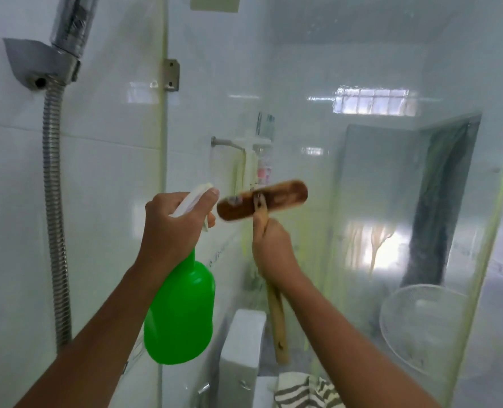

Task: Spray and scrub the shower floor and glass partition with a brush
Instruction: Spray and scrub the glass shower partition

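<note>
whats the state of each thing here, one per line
green plastic spray bottle: upright, gripped at its white trigger head by the left hand
wooden long-handled scrub brush: head raised against the glass partition, handle gripped by the right hand
metal shower hose: hanging

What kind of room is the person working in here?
Most likely a home bathroom, inside the shower area. A chrome shower head in a grey wall bracket with a ribbed metal hose hangs on white glossy tiles, a clear glass partition stands ahead, and a white toilet cistern shows behind it.
</note>
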A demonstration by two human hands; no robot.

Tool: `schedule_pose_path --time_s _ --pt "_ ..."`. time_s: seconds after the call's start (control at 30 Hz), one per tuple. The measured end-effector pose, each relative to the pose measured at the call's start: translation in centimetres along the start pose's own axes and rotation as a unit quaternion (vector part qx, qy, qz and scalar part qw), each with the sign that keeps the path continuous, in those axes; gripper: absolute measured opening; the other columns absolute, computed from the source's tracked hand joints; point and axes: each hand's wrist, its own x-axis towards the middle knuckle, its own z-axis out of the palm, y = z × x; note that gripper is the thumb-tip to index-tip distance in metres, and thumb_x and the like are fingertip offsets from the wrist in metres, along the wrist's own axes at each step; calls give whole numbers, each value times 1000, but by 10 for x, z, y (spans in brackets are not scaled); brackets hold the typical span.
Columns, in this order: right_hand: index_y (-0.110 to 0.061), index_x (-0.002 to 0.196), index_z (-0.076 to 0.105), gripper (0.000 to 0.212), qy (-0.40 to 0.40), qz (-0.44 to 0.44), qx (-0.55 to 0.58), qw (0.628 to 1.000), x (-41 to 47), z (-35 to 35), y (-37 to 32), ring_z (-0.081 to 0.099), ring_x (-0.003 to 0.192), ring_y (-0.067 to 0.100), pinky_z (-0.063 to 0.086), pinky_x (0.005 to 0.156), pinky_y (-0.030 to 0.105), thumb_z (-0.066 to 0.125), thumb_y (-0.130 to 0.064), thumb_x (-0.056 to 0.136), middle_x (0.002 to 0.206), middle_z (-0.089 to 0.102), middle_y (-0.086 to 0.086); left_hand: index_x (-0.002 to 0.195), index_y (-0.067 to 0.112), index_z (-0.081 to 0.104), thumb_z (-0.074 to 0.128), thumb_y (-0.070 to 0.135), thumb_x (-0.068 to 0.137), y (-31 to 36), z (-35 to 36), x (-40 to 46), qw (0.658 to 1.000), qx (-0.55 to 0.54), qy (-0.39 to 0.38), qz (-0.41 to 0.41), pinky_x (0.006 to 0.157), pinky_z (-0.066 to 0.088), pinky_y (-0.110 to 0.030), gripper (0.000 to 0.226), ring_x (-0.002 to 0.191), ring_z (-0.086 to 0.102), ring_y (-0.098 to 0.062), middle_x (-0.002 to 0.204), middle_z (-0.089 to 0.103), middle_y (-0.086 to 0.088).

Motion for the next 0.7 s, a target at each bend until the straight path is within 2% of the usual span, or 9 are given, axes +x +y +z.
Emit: schedule_pose_path --time_s 0.1,0.17,0.23,0.3,0.33,0.4,0.43,0.57,0.7 --pt "-9 113 54 44 49 -103 -33 993 64 -33 -49 63 78 38 56 63 49 22 -38 105 91 62 19 66 17 77 71 44 96 1 1 5 1000 -12 6 -13 76 63 -53 41 69 75 -32 66 77 -2" --pt "-19 101 45 29 67 -131 -35 988 102 -56 -86 62 80 36 55 61 45 21 -36 105 90 60 18 65 18 76 71 44 96 2 3 6 1000 -14 1 -19 79 63 -51 41 70 76 -29 67 77 -1" --pt "-16 85 44 34 78 -123 -30 989 125 -72 -115 56 75 30 49 59 36 23 -34 105 80 54 11 66 17 77 71 45 96 0 2 6 999 -12 -6 -30 82 62 -51 41 72 77 -28 67 77 -2" --pt "-17 80 49 39 77 -100 -6 992 125 -71 -124 56 69 24 52 61 39 25 -35 105 85 58 13 67 15 77 71 45 96 -2 -1 6 999 -9 -9 -37 83 63 -50 42 73 77 -28 68 78 -2" --pt "-14 96 56 39 74 -98 -11 992 117 -62 -116 58 70 25 55 65 42 25 -35 105 92 62 15 68 14 77 71 45 96 -3 -3 5 999 -9 -9 -42 83 63 -49 41 73 77 -27 68 78 -2" --pt "-11 135 47 43 58 -105 -45 992 83 -27 -78 61 77 30 54 67 42 24 -33 106 95 62 16 70 13 78 71 45 95 -5 -7 3 999 -10 -8 -47 83 63 -48 41 72 77 -26 68 78 -2" --pt "-11 137 46 45 36 -93 -51 994 56 -9 -53 61 78 30 52 65 39 24 -35 106 92 62 14 70 13 78 71 45 95 -5 -8 2 999 -9 -9 -48 83 62 -49 41 72 76 -26 68 78 -2" --pt "-10 106 53 47 -26 56 -12 998 -32 34 25 55 66 16 43 54 29 26 -49 103 77 56 0 67 14 78 70 46 96 -9 -11 -1 999 0 -17 -43 82 61 -54 44 73 75 -31 68 77 -3" --pt "-8 110 56 51 11 -10 -27 1000 9 15 -6 62 85 30 54 73 44 25 -48 103 92 63 12 70 16 78 70 47 95 -3 -8 3 999 4 -20 -50 82 62 -51 41 72 76 -25 68 78 1"
